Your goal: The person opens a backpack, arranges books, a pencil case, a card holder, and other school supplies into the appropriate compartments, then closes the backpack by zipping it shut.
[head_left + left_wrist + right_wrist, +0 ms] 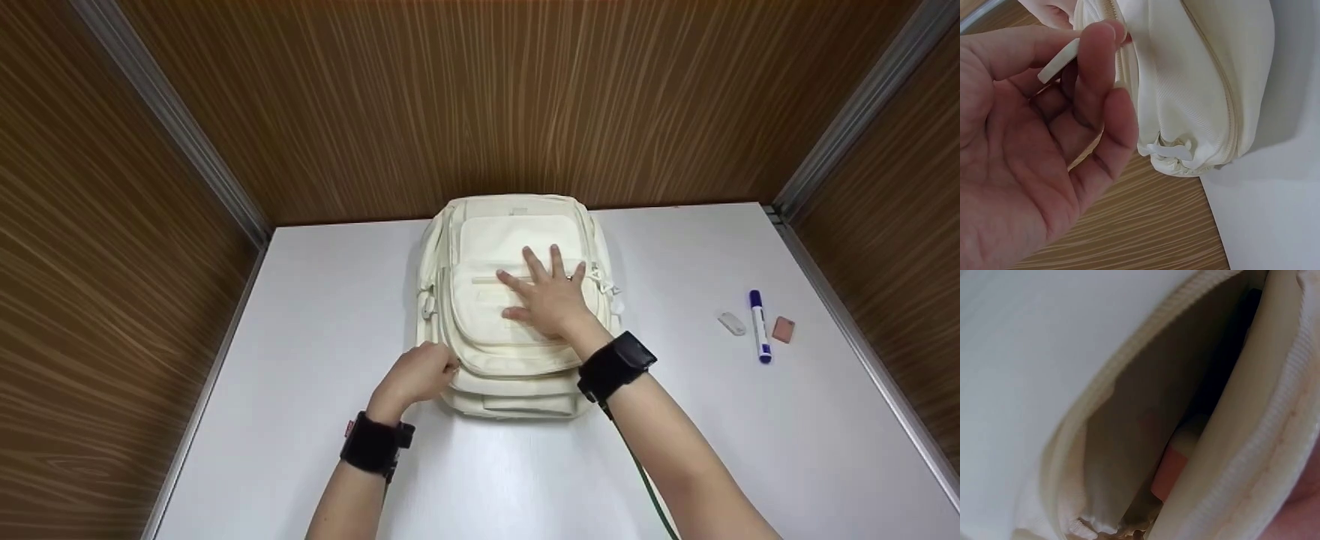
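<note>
A cream backpack lies flat on the white table, front side up. My left hand is at its lower left edge, where it pinches a cream zipper pull beside a zipper track, as the left wrist view shows. My right hand rests on the front pocket with fingers spread. In the right wrist view, an unzipped pocket gapes. Inside it are a pink and pale block and a dark object too dim to identify.
A blue-capped marker lies on the table at the right, between a small whitish piece and a pink block. Wood-grain panels enclose the back and sides. A green cable runs along the right forearm.
</note>
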Demonstrator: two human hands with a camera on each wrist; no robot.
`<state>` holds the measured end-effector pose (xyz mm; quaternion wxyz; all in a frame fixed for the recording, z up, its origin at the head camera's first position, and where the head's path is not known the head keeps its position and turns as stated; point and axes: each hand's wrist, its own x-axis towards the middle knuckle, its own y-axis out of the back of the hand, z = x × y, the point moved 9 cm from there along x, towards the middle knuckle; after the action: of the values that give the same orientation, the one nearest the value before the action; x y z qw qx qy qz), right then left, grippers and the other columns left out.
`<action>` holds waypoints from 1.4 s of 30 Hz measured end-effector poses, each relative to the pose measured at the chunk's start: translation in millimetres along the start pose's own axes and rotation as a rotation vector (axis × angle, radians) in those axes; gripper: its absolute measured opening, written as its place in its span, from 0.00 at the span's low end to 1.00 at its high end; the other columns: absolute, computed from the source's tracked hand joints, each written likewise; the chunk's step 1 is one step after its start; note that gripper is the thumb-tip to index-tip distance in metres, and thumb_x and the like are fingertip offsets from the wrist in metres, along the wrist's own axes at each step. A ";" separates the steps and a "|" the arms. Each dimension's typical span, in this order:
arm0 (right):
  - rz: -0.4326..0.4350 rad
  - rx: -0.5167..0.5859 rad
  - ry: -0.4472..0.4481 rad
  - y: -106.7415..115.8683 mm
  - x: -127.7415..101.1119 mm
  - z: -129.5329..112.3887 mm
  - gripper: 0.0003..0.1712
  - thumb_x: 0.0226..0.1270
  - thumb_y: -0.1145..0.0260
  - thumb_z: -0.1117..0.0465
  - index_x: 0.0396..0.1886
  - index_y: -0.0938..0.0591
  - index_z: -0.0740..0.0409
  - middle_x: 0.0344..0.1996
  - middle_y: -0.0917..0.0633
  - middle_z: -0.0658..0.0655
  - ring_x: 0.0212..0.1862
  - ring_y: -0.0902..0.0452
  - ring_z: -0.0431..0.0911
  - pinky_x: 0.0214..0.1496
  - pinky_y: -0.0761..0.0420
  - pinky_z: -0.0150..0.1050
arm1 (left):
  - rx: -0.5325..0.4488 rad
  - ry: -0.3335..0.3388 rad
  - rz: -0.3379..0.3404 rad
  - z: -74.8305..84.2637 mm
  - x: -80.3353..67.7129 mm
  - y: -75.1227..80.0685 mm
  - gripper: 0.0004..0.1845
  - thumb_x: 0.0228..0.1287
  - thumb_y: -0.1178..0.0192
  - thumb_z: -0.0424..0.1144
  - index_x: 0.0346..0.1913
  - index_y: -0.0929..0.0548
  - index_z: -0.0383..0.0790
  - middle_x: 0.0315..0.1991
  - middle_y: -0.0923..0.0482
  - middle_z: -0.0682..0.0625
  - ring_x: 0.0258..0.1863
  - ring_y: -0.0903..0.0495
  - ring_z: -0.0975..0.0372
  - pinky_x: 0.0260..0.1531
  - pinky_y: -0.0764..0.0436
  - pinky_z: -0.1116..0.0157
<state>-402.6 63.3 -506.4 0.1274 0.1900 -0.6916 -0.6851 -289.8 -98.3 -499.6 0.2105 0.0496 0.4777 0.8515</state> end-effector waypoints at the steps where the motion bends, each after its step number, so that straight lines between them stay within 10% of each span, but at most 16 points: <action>1: -0.002 0.001 0.000 -0.6 0.2 0.1 0.42 0.65 0.53 0.25 0.76 0.49 0.24 0.78 0.62 0.56 0.73 0.74 0.70 0.60 0.60 0.79 | -0.006 -0.010 -0.013 1.9 -0.6 -0.5 0.24 0.57 0.45 0.22 0.12 0.39 0.48 0.12 0.45 0.59 0.13 0.42 0.67 0.15 0.41 0.68; 9: 0.002 0.006 0.006 -0.8 1.5 -0.5 0.41 0.65 0.54 0.25 0.77 0.49 0.24 0.78 0.62 0.57 0.73 0.73 0.71 0.59 0.59 0.80 | -0.081 -0.216 -0.155 28.4 1.5 -14.8 0.19 0.55 0.50 0.18 0.13 0.33 0.41 0.12 0.43 0.61 0.13 0.43 0.69 0.16 0.42 0.71; 16: 0.006 -0.002 0.008 -0.1 0.5 -0.1 0.41 0.66 0.53 0.26 0.77 0.49 0.25 0.78 0.61 0.57 0.73 0.73 0.71 0.59 0.59 0.80 | -0.117 -0.252 -0.177 41.1 7.5 -24.5 0.11 0.60 0.47 0.21 0.24 0.17 0.28 0.14 0.34 0.60 0.14 0.36 0.70 0.17 0.36 0.73; 30: 0.053 0.060 0.018 -1.2 -7.3 8.7 0.41 0.66 0.52 0.26 0.76 0.46 0.25 0.78 0.61 0.57 0.73 0.74 0.70 0.60 0.60 0.79 | -0.063 -0.368 -0.159 82.6 21.7 -48.8 0.12 0.64 0.46 0.23 0.24 0.19 0.32 0.17 0.33 0.59 0.17 0.36 0.69 0.23 0.35 0.73; 38: 0.038 0.165 0.026 6.6 -16.6 12.0 0.39 0.67 0.42 0.34 0.76 0.40 0.30 0.78 0.57 0.60 0.74 0.71 0.70 0.61 0.60 0.78 | -0.051 -0.346 -0.076 77.8 21.8 -45.4 0.12 0.63 0.45 0.23 0.40 0.11 0.33 0.38 0.14 0.48 0.36 0.19 0.65 0.44 0.21 0.68; 42: 0.011 0.236 0.034 19.0 -29.2 4.1 0.36 0.69 0.37 0.44 0.74 0.34 0.40 0.76 0.48 0.65 0.74 0.59 0.70 0.65 0.54 0.74 | -0.182 -0.259 -0.042 62.8 22.2 -36.8 0.11 0.64 0.46 0.23 0.41 0.14 0.32 0.30 0.16 0.48 0.26 0.21 0.66 0.31 0.19 0.67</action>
<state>-379.9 79.6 -485.2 0.1194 0.2113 -0.7662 -0.5950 -280.5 -22.7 -499.1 0.2919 0.1296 0.3682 0.8732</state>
